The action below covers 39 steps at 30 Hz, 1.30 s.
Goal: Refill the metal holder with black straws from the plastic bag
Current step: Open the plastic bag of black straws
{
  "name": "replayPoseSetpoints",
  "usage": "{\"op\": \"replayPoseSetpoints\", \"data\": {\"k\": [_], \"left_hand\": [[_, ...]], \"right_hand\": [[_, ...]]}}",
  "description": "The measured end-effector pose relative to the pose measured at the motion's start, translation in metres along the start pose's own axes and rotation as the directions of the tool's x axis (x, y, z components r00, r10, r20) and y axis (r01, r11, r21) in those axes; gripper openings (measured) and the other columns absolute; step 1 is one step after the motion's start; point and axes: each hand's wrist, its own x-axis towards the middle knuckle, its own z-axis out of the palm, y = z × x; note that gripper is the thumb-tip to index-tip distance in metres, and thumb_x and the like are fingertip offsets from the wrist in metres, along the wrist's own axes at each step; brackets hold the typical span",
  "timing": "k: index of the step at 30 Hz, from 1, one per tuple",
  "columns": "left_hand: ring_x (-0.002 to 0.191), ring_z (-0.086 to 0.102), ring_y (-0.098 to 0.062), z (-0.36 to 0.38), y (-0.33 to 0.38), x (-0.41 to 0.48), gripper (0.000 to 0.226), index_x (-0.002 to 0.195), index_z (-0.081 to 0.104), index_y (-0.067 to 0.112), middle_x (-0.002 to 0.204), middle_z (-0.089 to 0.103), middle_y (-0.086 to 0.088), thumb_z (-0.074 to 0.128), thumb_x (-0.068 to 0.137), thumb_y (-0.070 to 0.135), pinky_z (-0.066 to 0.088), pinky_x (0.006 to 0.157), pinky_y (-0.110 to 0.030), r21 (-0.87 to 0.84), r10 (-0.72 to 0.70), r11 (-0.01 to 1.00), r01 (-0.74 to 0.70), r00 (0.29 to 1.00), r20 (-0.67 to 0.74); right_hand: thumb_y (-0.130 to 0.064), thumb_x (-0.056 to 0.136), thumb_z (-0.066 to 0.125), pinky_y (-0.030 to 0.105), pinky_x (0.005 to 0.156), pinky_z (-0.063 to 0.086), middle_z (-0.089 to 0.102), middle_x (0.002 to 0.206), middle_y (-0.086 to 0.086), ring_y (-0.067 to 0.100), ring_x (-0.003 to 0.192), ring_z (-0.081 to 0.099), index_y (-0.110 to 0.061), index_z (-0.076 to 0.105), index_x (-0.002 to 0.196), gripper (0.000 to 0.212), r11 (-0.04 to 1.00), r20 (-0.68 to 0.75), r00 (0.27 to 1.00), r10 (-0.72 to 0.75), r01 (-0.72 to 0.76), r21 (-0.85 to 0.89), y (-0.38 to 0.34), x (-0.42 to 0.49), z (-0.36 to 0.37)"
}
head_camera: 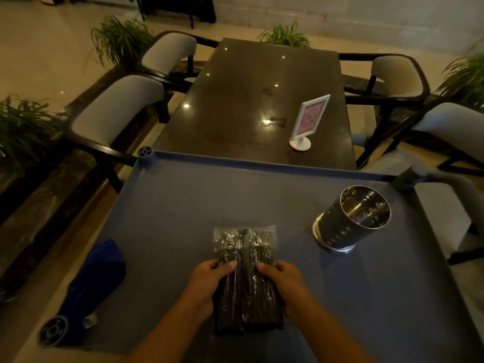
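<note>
A clear plastic bag (246, 273) full of black straws lies lengthwise on the blue cart tray (183, 205), near its front middle. My left hand (209, 281) grips the bag's left side and my right hand (285, 281) grips its right side, thumbs on top. The bag's far end is crinkled, flat plastic. A perforated metal holder (351, 218) stands upright to the right and a little beyond the bag, with nothing visible inside it.
A folded blue cloth (91, 284) drapes over the tray's left edge. Beyond the tray is a dark glossy table (235, 100) with a white sign stand (309, 121). Grey chairs flank the table on both sides, with potted plants behind them.
</note>
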Motion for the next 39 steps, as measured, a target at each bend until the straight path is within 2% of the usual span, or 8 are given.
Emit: {"op": "replayPoseSetpoints", "data": {"k": [6,17,20,24,29,32,36,39], "left_hand": [[0.093,0.074,-0.04,0.009,0.009,-0.006,0.043,0.113,0.065,-0.006,0.1,0.077,-0.023,0.075,0.074,0.011,0.061,0.07,-0.044,-0.107,0.006,0.994,0.004,0.996,0.092],[0.104,0.071,-0.037,0.034,0.038,-0.04,0.058,0.124,0.056,0.005,0.113,0.073,-0.019,0.082,0.075,0.021,0.06,0.085,-0.049,-0.038,0.22,0.975,-0.217,0.955,0.199],[0.109,0.069,-0.038,0.041,0.049,-0.052,0.062,0.124,0.058,0.003,0.118,0.072,-0.021,0.082,0.071,0.024,0.057,0.091,-0.051,-0.041,0.231,0.973,-0.228,0.934,0.272],[0.113,0.067,-0.04,0.048,0.059,-0.063,0.069,0.121,0.063,0.001,0.12,0.07,-0.023,0.09,0.065,0.031,0.057,0.091,-0.05,-0.033,0.202,0.978,-0.205,0.903,0.379],[0.111,0.067,-0.043,0.06,0.066,-0.07,0.078,0.122,0.062,0.006,0.119,0.07,-0.024,0.096,0.055,0.026,0.057,0.088,-0.052,-0.04,0.186,0.982,-0.187,0.885,0.428],[0.107,0.069,-0.04,0.068,0.069,-0.075,0.071,0.123,0.06,0.009,0.115,0.073,-0.02,0.093,0.061,0.021,0.059,0.084,-0.05,-0.007,0.211,0.974,-0.229,0.888,0.409],[0.101,0.072,-0.039,0.069,0.074,-0.078,0.057,0.114,0.066,0.01,0.108,0.075,-0.02,0.088,0.063,0.019,0.061,0.077,-0.046,0.014,0.266,0.956,-0.293,0.888,0.376],[0.097,0.073,-0.038,0.065,0.08,-0.079,0.045,0.103,0.073,0.013,0.104,0.076,-0.018,0.088,0.061,0.02,0.062,0.072,-0.042,0.008,0.279,0.952,-0.305,0.881,0.381]], "right_hand": [[-0.01,0.08,0.073,0.045,0.076,0.06,0.076,0.096,0.015,0.032,0.089,0.074,-0.008,0.061,0.113,0.034,0.986,0.052,0.998,-0.045,0.036,0.162,-0.015,-0.017,-0.013],[-0.015,0.07,0.076,0.046,0.078,0.058,0.074,0.105,0.017,0.035,0.096,0.072,-0.006,0.06,0.117,0.05,0.952,0.067,0.977,-0.202,0.18,0.246,-0.052,-0.05,-0.03],[-0.015,0.072,0.076,0.044,0.078,0.059,0.075,0.106,0.013,0.032,0.097,0.072,-0.01,0.061,0.116,0.047,0.945,0.069,0.964,-0.256,0.234,0.231,-0.064,-0.061,-0.033],[-0.013,0.076,0.073,0.03,0.068,0.06,0.076,0.101,0.013,0.029,0.091,0.074,-0.008,0.065,0.109,0.035,0.93,0.052,0.939,-0.339,0.326,0.171,-0.081,-0.075,-0.038],[-0.01,0.083,0.069,0.035,0.072,0.061,0.076,0.1,0.011,0.028,0.092,0.074,-0.01,0.066,0.108,0.026,0.917,0.02,0.926,-0.376,0.369,0.15,-0.094,-0.085,-0.041],[-0.011,0.086,0.067,0.038,0.074,0.06,0.076,0.099,0.01,0.026,0.091,0.074,-0.011,0.065,0.108,0.022,0.919,-0.002,0.922,-0.386,0.385,0.089,-0.097,-0.089,-0.04],[-0.01,0.085,0.068,0.029,0.067,0.061,0.077,0.094,0.006,0.024,0.087,0.075,-0.013,0.067,0.105,0.02,0.91,-0.029,0.912,-0.408,0.409,0.062,-0.101,-0.092,-0.039],[-0.014,0.084,0.07,0.031,0.073,0.06,0.077,0.099,0.003,0.021,0.092,0.074,-0.02,0.067,0.107,0.024,0.897,-0.009,0.897,-0.442,0.442,-0.015,-0.104,-0.095,-0.036]]}}
